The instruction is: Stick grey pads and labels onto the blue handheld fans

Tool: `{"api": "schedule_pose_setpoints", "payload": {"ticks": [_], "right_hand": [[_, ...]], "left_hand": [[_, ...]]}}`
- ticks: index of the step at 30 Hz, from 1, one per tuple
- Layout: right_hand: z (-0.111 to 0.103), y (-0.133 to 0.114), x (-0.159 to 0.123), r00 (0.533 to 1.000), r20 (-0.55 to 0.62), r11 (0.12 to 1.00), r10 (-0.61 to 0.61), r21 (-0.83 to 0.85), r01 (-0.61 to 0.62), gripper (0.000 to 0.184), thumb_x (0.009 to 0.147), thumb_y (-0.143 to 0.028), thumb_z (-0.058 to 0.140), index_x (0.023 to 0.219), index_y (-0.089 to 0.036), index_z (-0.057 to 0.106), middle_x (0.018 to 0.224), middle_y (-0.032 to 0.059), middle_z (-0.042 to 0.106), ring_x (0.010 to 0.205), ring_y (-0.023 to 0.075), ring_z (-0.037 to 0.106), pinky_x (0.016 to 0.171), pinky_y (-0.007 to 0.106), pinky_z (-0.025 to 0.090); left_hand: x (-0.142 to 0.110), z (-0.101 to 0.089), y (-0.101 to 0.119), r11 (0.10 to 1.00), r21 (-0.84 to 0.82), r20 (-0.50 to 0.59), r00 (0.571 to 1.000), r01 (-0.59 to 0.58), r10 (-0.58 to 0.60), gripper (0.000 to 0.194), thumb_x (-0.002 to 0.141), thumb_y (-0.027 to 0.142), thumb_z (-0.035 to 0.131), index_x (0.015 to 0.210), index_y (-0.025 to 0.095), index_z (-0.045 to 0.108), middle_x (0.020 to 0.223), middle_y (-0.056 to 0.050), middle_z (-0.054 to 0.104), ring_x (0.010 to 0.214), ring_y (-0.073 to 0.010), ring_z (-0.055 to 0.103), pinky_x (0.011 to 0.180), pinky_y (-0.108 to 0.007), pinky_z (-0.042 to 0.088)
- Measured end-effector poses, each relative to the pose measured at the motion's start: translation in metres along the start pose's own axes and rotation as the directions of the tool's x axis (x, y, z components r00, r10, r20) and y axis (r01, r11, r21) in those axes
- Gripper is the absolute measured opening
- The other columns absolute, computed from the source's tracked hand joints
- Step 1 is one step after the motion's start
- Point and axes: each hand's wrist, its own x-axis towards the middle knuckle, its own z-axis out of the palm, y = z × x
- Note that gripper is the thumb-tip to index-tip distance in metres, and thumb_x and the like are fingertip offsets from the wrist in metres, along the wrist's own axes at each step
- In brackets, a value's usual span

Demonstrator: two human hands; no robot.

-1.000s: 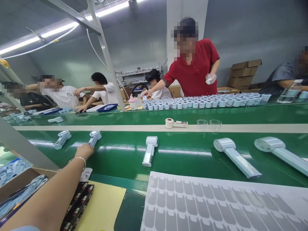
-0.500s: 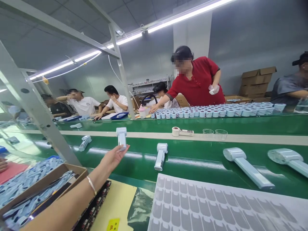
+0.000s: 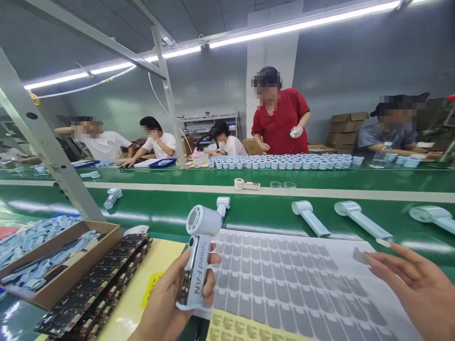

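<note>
My left hand (image 3: 170,298) is wrapped round the handle of a pale blue handheld fan (image 3: 199,255) marked "Speed FAN", held upright over the near edge of the bench. My right hand (image 3: 412,279) reaches in from the lower right with fingers pinched on a small grey sticker (image 3: 359,255). Under both hands lies a white sheet of grey stickers (image 3: 291,284).
More fans (image 3: 309,218) lie on the green conveyor belt (image 3: 170,213). A cardboard box (image 3: 71,274) of blue parts and black circuit boards (image 3: 95,293) sit at the left. Rows of small white cups (image 3: 284,163) stand across the belt, with a person in red (image 3: 280,123) and other workers behind.
My left hand picked a fan off the belt and brought it back close in front of me. My right hand came into view holding a sticker.
</note>
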Motion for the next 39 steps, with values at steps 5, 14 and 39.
{"api": "schedule_pose_setpoints", "payload": {"ticks": [5,14,39], "right_hand": [[0.016,-0.089,-0.094,0.949,0.313,0.972,-0.041,0.232,-0.034,0.087,0.047,-0.051,0.078,0.119,-0.016,0.044,0.081,0.0068,0.063,0.116,0.0265,0.061,0.092,0.025,0.053],[0.066,-0.102,-0.198,0.707,0.682,0.846,-0.188,0.478,-0.237,0.052,0.071,-0.021,0.067,0.119,-0.015,0.05,0.077,-0.0007,0.063,0.127,0.0139,0.054,0.111,0.026,0.036],[0.082,-0.109,-0.208,0.74,0.665,0.846,-0.101,0.449,-0.288,0.044,0.074,-0.017,0.066,0.116,-0.014,0.054,0.079,-0.0034,0.064,0.115,0.013,0.061,0.102,0.022,0.045]], "left_hand": [[-0.016,0.042,-0.021,0.957,-0.287,-0.325,0.934,0.051,-0.147,0.034,0.094,0.023,0.046,0.12,0.007,0.061,0.092,-0.014,0.065,0.071,-0.0211,0.067,0.063,-0.034,0.059],[-0.022,0.069,-0.044,0.872,-0.46,-0.316,0.887,0.168,-0.337,0.012,0.086,0.012,0.063,0.096,0.011,0.056,0.069,-0.004,0.054,0.048,-0.0083,0.054,0.043,-0.016,0.047],[-0.027,0.073,-0.049,0.865,-0.491,-0.358,0.882,0.101,-0.306,0.012,0.087,0.007,0.06,0.084,0.011,0.048,0.064,-0.004,0.05,0.051,-0.0083,0.052,0.051,-0.017,0.046]]}}
